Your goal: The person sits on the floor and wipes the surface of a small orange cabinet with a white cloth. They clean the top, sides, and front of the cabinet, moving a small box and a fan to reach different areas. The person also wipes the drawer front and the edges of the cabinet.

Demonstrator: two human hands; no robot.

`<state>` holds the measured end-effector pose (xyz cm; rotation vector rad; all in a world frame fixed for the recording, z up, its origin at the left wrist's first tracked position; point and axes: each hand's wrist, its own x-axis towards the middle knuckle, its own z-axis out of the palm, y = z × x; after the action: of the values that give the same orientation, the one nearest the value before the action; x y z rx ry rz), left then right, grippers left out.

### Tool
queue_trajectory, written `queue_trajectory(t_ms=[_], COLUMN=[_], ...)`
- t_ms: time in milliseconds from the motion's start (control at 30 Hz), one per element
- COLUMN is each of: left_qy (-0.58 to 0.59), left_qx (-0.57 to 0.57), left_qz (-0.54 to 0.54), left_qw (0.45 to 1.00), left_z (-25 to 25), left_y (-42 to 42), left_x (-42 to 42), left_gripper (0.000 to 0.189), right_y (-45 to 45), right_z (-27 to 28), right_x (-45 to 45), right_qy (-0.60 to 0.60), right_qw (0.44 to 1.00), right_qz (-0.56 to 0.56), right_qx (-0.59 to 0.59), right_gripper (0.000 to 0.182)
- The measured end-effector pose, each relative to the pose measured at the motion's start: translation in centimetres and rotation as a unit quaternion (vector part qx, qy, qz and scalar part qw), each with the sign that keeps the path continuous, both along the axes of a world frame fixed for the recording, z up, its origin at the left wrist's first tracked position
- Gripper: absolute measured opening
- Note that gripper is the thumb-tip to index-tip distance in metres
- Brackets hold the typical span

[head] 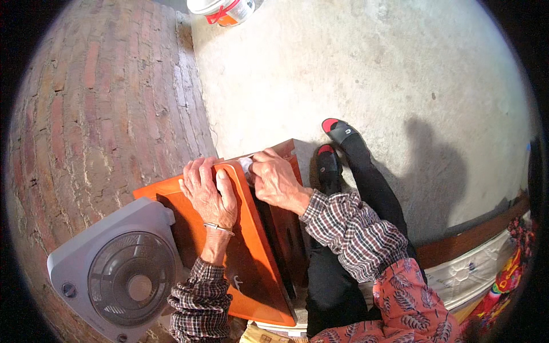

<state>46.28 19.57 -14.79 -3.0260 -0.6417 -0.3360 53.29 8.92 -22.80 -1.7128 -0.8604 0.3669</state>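
A glossy orange-brown wooden cabinet (253, 274) stands before me at the lower middle, its dark front facing right. My left hand (210, 188) lies over the corner of its top, fingers bent across the far edge and the thumb on the surface. A metal bangle circles that wrist. Just right of it, my right hand (274, 180) pinches a crumpled white cloth or tissue (245, 164) against the upper part of the cabinet's front. The right fingers hide most of the white piece.
A grey box fan (133, 274) with a round grille sits on the cabinet, left of my left forearm. A brick wall (98, 115) rises at left. On the concrete floor (364, 64) stands a white bucket (231, 10). A wooden bed rail (472, 227) and mattress (467, 274) are at right.
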Motion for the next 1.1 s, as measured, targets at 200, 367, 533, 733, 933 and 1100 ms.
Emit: queue_trajectory(t_ms=[200,367,533,733,933,1100], left_qy=[0.013,0.019,0.023,0.024,0.017,0.013], left_qx=[-0.006,-0.023,-0.068,-0.031,-0.006,-0.011], left_qz=[0.003,-0.015,0.002,-0.012,0.004,-0.004], left_qw=[1.000,0.999,0.997,0.999,1.000,1.000], left_z=[0.0,0.5,0.4,0.4,0.1,0.2], left_y=[0.1,0.1,0.3,0.0,0.0,0.0], left_x=[-0.3,0.4,0.2,0.2,0.0,-0.1], left_gripper=[0.030,0.030,0.033,0.030,0.029,0.029], right_y=[0.1,0.3,1.5,1.9,0.9,0.0], right_z=[-3.3,-13.1,-19.3,-12.9,-3.8,-0.7], right_x=[0.0,0.2,0.4,0.5,-1.0,-1.9], right_qy=[0.040,0.192,0.199,0.555,0.138,0.160], right_qw=[0.999,0.979,0.967,0.825,0.987,0.979], right_qz=[0.004,0.046,0.013,-0.091,-0.088,-0.070], right_qx=[-0.036,-0.058,-0.156,-0.055,0.010,0.109], right_gripper=[0.011,0.013,0.009,0.025,0.010,0.018])
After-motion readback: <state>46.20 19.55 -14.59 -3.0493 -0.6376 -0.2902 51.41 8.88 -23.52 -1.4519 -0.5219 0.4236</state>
